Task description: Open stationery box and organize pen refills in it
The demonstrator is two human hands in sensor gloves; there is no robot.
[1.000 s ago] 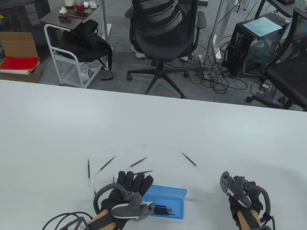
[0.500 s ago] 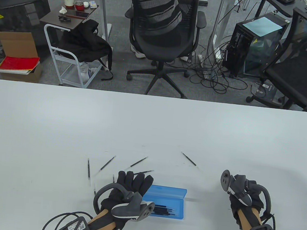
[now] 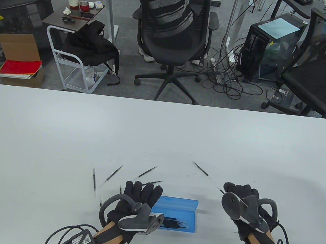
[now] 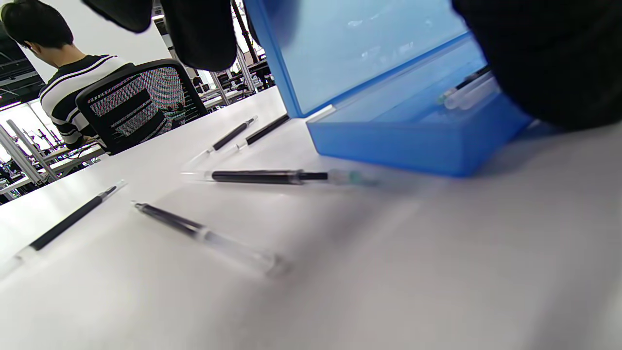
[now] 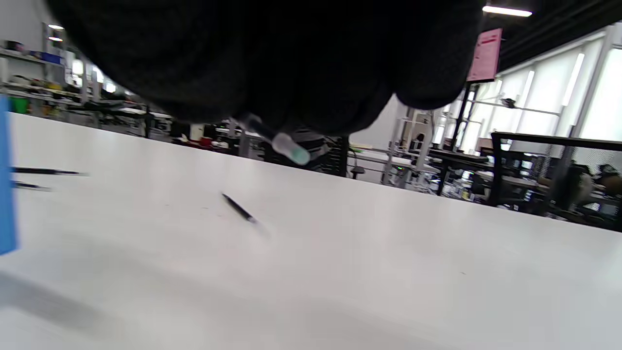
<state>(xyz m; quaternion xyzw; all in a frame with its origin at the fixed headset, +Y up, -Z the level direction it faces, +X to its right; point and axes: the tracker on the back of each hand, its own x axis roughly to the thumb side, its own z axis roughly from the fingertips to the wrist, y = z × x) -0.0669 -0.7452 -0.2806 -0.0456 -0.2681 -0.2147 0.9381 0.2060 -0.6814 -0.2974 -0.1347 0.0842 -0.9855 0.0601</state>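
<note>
The blue stationery box [image 3: 184, 214] lies open near the front edge, its lid [image 3: 178, 203] standing up at the back. Several black refills [image 3: 172, 223] lie inside it. My left hand [image 3: 143, 195] rests with straight fingers at the lid's left end; in the left wrist view its fingers [image 4: 199, 29] hang behind the lid [image 4: 364, 48]. My right hand [image 3: 238, 190] hovers right of the box. It pinches a pen refill [image 5: 284, 144] whose clear end pokes out under the glove. Loose refills lie on the table: one [image 3: 200, 168] ahead of the right hand, others [image 3: 146, 172] [image 3: 114, 172] [image 3: 94, 178] left of the box.
The white table [image 3: 162, 133] stretches far ahead of the hands. In the left wrist view, loose refills [image 4: 265, 176] [image 4: 194, 228] [image 4: 63, 223] lie close beside the box [image 4: 413, 141]. Office chairs [image 3: 172, 36] and a cart [image 3: 71, 61] stand beyond the far edge.
My right hand has moved left and forward toward the refill near the box and now faces palm down. The left hand and the box have not moved.
</note>
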